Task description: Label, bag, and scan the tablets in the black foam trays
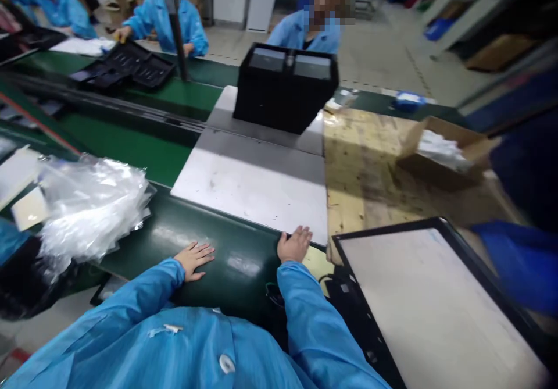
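Observation:
My left hand lies flat on the dark green bench edge, fingers spread, holding nothing. Farther right, my right hand rests with its fingers stretched out at the near edge of a white board; nothing is in it. On the far part of that board stands a black box-like piece with two grey panels on top. A heap of clear plastic bags lies to the left of my left hand. To the right of my right hand is a large pale panel with a black frame.
A cardboard box with white contents stands on the wooden tabletop at right. Black trays lie on the green conveyor. Across the line are several people in blue. A metal post rises near the trays.

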Tool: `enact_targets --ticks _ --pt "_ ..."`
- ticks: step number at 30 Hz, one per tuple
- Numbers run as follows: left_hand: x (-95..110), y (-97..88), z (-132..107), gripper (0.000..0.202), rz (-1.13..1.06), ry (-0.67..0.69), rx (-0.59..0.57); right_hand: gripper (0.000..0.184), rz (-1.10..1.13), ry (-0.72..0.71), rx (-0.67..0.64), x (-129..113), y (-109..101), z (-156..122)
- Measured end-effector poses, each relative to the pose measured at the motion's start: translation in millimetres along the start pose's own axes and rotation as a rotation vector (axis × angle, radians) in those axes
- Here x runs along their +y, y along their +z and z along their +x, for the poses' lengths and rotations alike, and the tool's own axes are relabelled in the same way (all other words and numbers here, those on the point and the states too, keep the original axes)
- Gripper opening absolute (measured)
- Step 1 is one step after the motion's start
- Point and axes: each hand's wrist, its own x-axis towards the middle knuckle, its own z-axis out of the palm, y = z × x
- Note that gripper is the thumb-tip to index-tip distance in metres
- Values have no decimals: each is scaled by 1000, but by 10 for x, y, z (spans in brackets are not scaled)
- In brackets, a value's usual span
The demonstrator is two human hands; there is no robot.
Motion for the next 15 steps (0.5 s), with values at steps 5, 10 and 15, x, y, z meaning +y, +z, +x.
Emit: enact_targets --ticks 5,10,15 --pt "-128 188 58 67 -45 18 -102 76 -119 39 -98 21 -136 -35" --pt "-188 319 107 65 -72 83 -31 78 -326 18 -193 -267 -459 -19" --pt "-129 348 197 66 -60 113 -1 77 -243 -433 -226 -1014 -257 -698"
